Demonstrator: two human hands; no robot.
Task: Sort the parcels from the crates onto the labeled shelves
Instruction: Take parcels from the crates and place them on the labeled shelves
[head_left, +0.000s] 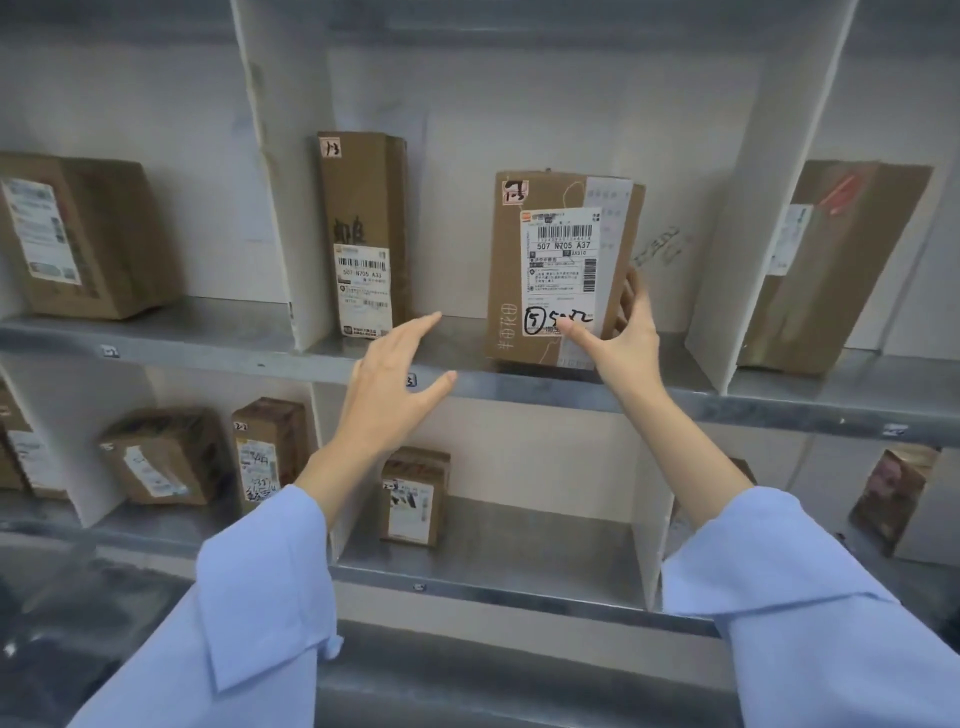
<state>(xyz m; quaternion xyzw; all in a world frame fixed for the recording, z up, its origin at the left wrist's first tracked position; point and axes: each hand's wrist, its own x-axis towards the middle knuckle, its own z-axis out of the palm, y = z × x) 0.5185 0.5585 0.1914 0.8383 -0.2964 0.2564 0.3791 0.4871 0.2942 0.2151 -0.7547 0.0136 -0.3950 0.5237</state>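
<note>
A brown cardboard parcel (556, 270) with a white shipping label and a "1-3" tag stands upright on the upper metal shelf (675, 397), in the middle bay. My right hand (626, 332) holds its lower right corner, thumb across the front and fingers behind its right side. My left hand (397, 374) hovers open to the left of the parcel, fingers straight, touching nothing. A taller, narrow parcel (363, 234), also tagged "1-3", stands against the left divider of the same bay.
White dividers (270, 171) split the shelves into bays. Parcels stand in the neighbouring upper bays, one on the left (83, 234) and one on the right (831, 270). The lower shelf (488, 590) carries several small parcels, among them a small box (413, 496) below the hands.
</note>
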